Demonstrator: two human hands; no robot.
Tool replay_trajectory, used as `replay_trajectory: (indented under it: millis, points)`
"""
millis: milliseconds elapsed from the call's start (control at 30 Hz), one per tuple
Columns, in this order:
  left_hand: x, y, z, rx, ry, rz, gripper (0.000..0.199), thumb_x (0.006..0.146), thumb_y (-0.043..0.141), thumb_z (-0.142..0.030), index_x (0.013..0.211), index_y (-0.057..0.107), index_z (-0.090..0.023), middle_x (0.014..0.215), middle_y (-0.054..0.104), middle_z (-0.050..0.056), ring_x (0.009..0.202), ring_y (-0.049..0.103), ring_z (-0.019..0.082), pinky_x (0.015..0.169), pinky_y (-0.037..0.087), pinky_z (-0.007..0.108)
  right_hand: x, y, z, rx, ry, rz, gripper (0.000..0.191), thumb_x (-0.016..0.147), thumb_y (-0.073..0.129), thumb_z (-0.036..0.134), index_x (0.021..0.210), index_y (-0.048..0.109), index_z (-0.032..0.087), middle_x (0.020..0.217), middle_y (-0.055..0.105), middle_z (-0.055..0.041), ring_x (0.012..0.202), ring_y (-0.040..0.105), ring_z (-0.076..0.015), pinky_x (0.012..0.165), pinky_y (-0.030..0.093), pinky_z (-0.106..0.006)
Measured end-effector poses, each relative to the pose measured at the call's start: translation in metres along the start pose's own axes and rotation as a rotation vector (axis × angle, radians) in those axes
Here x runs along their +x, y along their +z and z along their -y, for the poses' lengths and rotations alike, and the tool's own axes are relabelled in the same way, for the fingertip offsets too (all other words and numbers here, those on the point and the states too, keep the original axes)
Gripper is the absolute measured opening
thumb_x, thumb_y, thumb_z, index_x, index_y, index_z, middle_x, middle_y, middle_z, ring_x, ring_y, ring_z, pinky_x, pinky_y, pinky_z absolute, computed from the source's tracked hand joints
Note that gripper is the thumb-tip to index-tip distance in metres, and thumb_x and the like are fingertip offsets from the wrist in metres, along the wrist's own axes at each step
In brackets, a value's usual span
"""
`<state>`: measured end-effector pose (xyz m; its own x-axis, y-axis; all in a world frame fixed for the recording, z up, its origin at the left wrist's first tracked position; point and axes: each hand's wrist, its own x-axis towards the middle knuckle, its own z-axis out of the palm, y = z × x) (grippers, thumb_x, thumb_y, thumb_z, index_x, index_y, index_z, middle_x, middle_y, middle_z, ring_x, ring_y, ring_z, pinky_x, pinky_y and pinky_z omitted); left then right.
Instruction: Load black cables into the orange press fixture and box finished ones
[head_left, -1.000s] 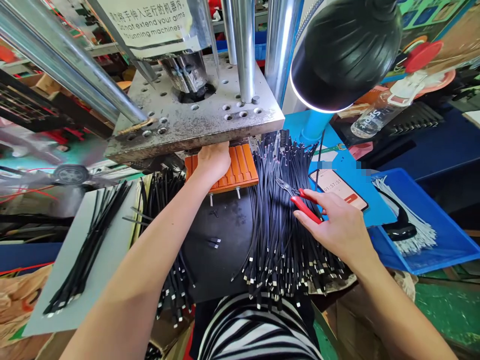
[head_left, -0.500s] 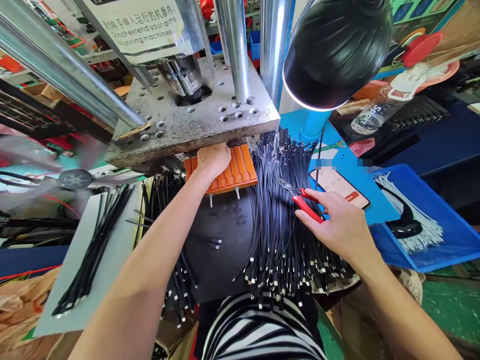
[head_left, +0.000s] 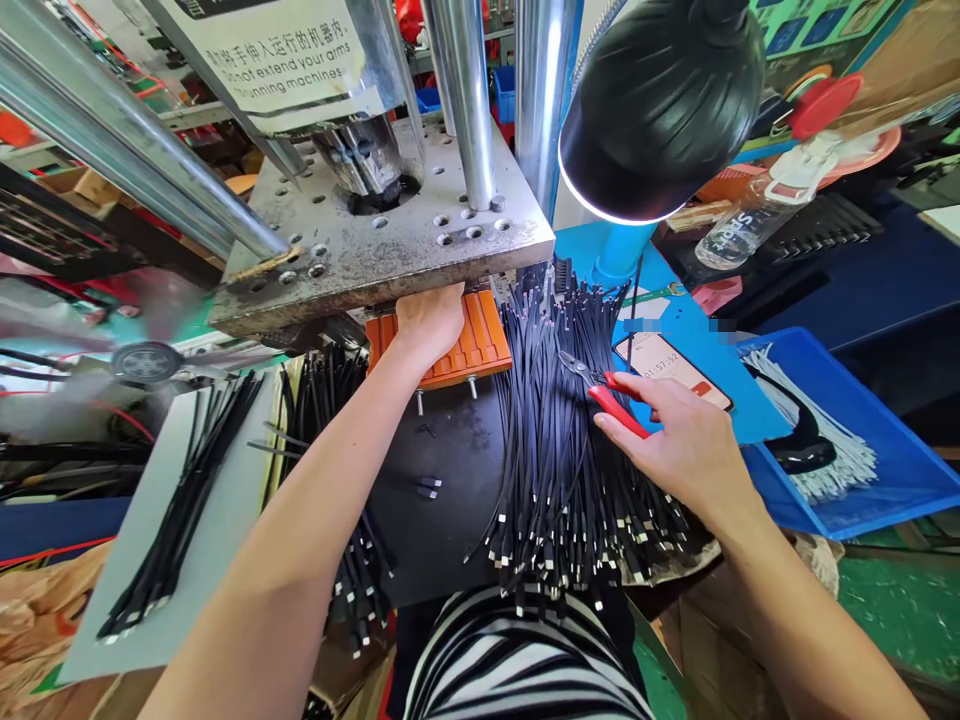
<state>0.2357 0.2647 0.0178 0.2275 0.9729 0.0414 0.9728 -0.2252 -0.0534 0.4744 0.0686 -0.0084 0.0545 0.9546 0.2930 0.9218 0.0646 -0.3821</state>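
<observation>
The right hand (head_left: 686,440) is closed round the red handles of the pliers (head_left: 619,411), which are spread apart, with the tips over the large heap of black cables (head_left: 547,470), while the left hand (head_left: 431,325) lies over the orange block (head_left: 484,340), its fingers hidden under the press plate (head_left: 390,235), so I cannot tell whether they grip anything. The block sits just below the plate's front edge, between the heap and more cables (head_left: 319,390); beyond the pliers are a phone (head_left: 671,372) and a blue tray (head_left: 892,515).
</observation>
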Motion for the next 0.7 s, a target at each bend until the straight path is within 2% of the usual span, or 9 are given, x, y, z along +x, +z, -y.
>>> replay_trajectory:
  millis: [100, 233, 400, 533, 700]
  points:
    - [0.001, 0.001, 0.0, -0.047, -0.042, 0.008, 0.047, 0.094, 0.031, -0.016, 0.132, 0.058, -0.023, 0.125, 0.065, 0.014, 0.121, 0.057, 0.032, 0.095, 0.048, 0.047, 0.013, -0.004, -0.011, -0.019, 0.025, -0.019, 0.044, 0.084, 0.063, 0.048, 0.119, 0.066, 0.021, 0.106, 0.071, -0.0087, 0.083, 0.066, -0.0257, 0.072, 0.051, -0.036]
    - [0.0, 0.003, 0.004, -0.156, -0.06, -0.054, 0.044, 0.09, 0.037, -0.016, 0.124, 0.063, -0.023, 0.126, 0.065, 0.01, 0.12, 0.058, 0.034, 0.095, 0.048, 0.048, 0.051, -0.003, -0.04, -0.123, 0.067, -0.007, 0.045, 0.083, 0.062, 0.05, 0.118, 0.067, 0.022, 0.104, 0.071, -0.01, 0.09, 0.065, -0.0293, 0.075, 0.048, -0.037]
    - [-0.01, 0.007, 0.02, -0.226, -0.103, -0.166, 0.037, 0.09, 0.039, -0.019, 0.116, 0.064, -0.013, 0.121, 0.066, 0.014, 0.116, 0.059, 0.032, 0.102, 0.045, 0.042, 0.107, 0.017, -0.082, -0.288, 0.105, 0.1, 0.051, 0.081, 0.059, 0.054, 0.119, 0.067, 0.022, 0.102, 0.071, -0.0125, 0.091, 0.064, -0.032, 0.073, 0.045, -0.037]
    - [-0.01, 0.006, 0.024, -0.205, -0.043, -0.111, 0.038, 0.092, 0.037, -0.022, 0.119, 0.061, -0.011, 0.121, 0.065, 0.017, 0.118, 0.058, 0.032, 0.104, 0.042, 0.042, 0.134, 0.037, -0.1, -0.306, 0.038, 0.169, 0.055, 0.082, 0.055, 0.058, 0.123, 0.065, 0.022, 0.11, 0.069, -0.0129, 0.099, 0.062, -0.0322, 0.08, 0.044, -0.039]
    - [0.014, 0.007, 0.013, -0.219, -0.045, -0.079, 0.038, 0.095, 0.035, -0.024, 0.119, 0.063, -0.017, 0.119, 0.067, 0.013, 0.117, 0.058, 0.03, 0.105, 0.041, 0.043, 0.143, 0.05, -0.105, -0.297, 0.05, 0.178, 0.059, 0.083, 0.053, 0.059, 0.127, 0.063, 0.021, 0.117, 0.066, -0.015, 0.105, 0.059, -0.0346, 0.085, 0.043, -0.044]
